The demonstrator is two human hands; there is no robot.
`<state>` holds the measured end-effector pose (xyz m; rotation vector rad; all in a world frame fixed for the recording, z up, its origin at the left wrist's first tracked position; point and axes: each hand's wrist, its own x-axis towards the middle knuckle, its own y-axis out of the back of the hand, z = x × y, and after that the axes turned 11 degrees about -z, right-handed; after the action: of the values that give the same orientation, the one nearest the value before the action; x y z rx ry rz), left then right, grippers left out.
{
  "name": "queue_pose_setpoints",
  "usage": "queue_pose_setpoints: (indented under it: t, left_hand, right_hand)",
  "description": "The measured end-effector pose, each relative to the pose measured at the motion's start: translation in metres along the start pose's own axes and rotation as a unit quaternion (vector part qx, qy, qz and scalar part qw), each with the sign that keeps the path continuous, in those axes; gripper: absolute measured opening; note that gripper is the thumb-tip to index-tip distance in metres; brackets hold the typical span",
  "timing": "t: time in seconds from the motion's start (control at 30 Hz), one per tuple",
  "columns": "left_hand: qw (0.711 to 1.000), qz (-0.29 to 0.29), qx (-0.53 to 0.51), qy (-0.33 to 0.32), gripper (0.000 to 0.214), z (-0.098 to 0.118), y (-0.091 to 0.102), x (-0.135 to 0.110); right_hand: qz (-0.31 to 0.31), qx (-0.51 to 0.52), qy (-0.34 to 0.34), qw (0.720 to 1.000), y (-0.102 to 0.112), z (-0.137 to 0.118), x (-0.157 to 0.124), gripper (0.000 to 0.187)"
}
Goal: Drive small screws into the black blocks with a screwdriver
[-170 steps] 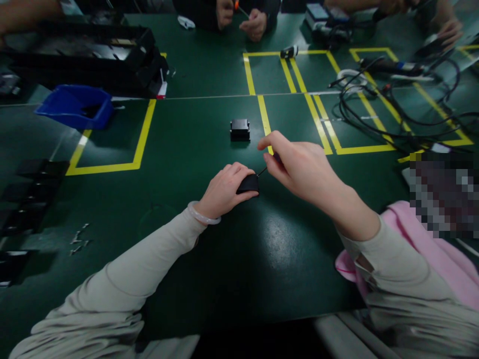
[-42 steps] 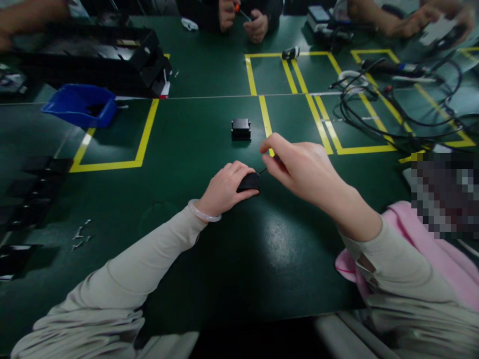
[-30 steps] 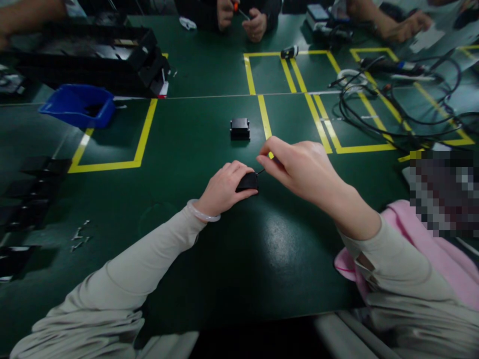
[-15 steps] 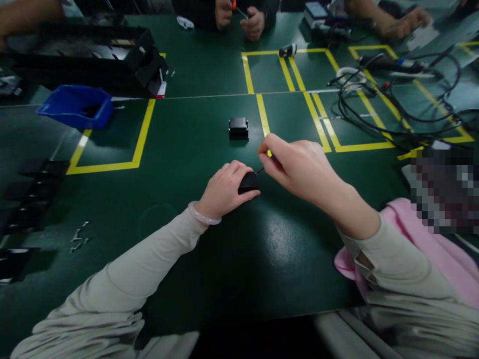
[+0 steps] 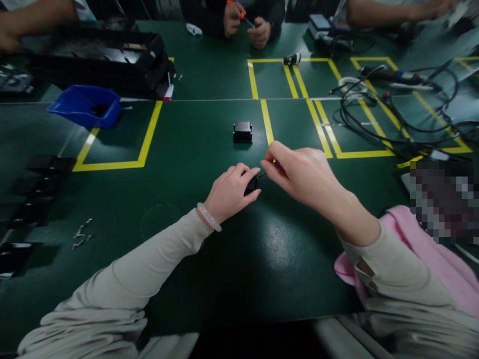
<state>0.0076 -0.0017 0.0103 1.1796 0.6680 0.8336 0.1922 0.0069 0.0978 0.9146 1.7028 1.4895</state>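
My left hand (image 5: 230, 192) is curled over a small black part (image 5: 251, 185) that rests on the green table (image 5: 194, 144). My right hand (image 5: 299, 172) pinches a thin dark tool between thumb and forefinger, and its tip touches the part's right side. A second small black block (image 5: 243, 132) stands alone just beyond my hands, beside a yellow tape line. My left wrist carries a pale bangle (image 5: 208, 216).
A blue bin (image 5: 86, 105) and a long black tray (image 5: 93, 55) sit far left. Dark parts (image 5: 33, 189) and several small screws (image 5: 82, 234) lie at the left edge. Tangled black cables (image 5: 392, 109) spread at right. Other people's hands (image 5: 247, 22) work across the table. Pink cloth (image 5: 430, 259) lies near right.
My left hand has closed further over the black part, hiding more of it. The right hand has edged nearer with the tool. The view has shifted slightly.
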Motion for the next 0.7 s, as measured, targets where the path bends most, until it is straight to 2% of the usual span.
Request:
queue_pose_setpoints:
  t: [0.1,0.2,0.33,0.4,0.47,0.57,0.7]
  left_hand:
    - [0.999,-0.025,-0.036,-0.03,0.045,-0.009,0.001,-0.002]
    - [0.997,-0.012,-0.071,-0.04,0.047,-0.014,0.0,-0.004]
    - [0.994,0.042,-0.101,0.006,0.051,-0.012,0.0,-0.009]
    - [0.993,0.048,-0.1,0.03,0.05,-0.011,0.0,-0.011]
    - [0.994,0.037,-0.099,0.026,0.048,-0.013,0.001,-0.011]
    - [0.994,0.015,-0.107,-0.02,0.046,-0.02,0.002,-0.009]
    - [0.986,-0.036,-0.149,-0.065,0.055,-0.032,0.004,-0.002]
  right_hand:
    - [-0.01,-0.013,-0.013,1.0,0.001,-0.001,0.001,0.032]
    - [-0.017,-0.02,-0.021,0.999,0.001,-0.001,0.001,0.031]
    - [-0.019,-0.027,-0.023,0.999,0.002,-0.002,0.001,0.032]
    - [-0.019,-0.03,-0.024,0.999,0.002,-0.002,0.001,0.032]
    - [-0.02,-0.031,-0.024,0.999,0.002,-0.003,0.001,0.032]
    - [-0.023,-0.032,-0.024,0.999,0.002,-0.004,0.001,0.033]
    - [-0.027,-0.035,-0.023,0.999,0.003,-0.006,-0.001,0.035]
